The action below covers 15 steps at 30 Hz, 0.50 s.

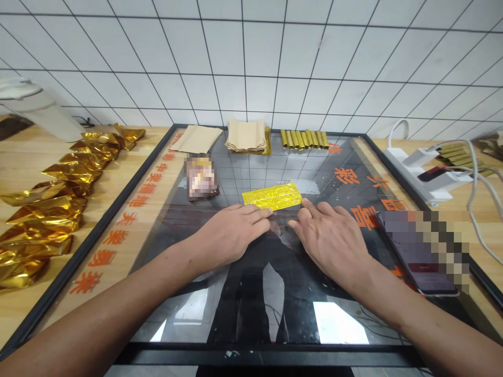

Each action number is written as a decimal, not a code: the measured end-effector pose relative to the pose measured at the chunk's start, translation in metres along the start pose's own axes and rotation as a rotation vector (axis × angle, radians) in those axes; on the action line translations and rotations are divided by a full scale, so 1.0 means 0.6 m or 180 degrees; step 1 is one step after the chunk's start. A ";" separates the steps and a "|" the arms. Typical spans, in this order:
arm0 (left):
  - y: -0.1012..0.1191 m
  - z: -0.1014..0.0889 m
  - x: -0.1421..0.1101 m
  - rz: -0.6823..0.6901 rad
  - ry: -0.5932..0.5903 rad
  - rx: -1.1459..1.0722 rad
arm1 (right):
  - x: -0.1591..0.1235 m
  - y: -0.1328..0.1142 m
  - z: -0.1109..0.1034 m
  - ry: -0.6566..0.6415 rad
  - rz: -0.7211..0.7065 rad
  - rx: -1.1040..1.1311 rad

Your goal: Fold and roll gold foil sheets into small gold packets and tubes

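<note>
A flat gold foil sheet lies on the dark glass-topped board in the middle of the view. My left hand rests palm down with its fingers stretched out, the fingertips touching the sheet's near left edge. My right hand lies flat beside it, fingers extended, its fingertips at the sheet's near right corner. Neither hand grips anything.
Crumpled gold foil pieces lie in a row on the wooden table at left. At the board's far edge sit brown paper sheets, a tan paper stack and several rolled gold tubes. A phone and a power strip are at right.
</note>
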State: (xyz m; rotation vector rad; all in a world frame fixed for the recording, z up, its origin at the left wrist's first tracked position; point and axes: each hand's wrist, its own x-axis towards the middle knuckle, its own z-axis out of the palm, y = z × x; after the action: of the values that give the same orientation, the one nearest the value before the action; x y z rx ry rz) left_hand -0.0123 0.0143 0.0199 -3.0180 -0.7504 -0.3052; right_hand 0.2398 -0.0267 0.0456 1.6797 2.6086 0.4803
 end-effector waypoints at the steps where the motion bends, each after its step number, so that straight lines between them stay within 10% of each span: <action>1: 0.000 0.000 0.000 -0.0013 -0.0003 0.0006 | 0.000 0.001 0.000 -0.0019 0.0015 -0.0005; 15: 0.003 0.000 0.002 -0.0070 -0.0042 -0.0066 | 0.004 -0.025 0.019 0.0179 -0.0634 0.0368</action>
State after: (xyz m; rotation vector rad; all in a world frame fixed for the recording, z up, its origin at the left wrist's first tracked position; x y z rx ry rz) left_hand -0.0106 0.0134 0.0204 -3.0359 -0.7871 -0.2959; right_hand 0.2277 -0.0274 0.0310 1.4312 2.8561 0.3827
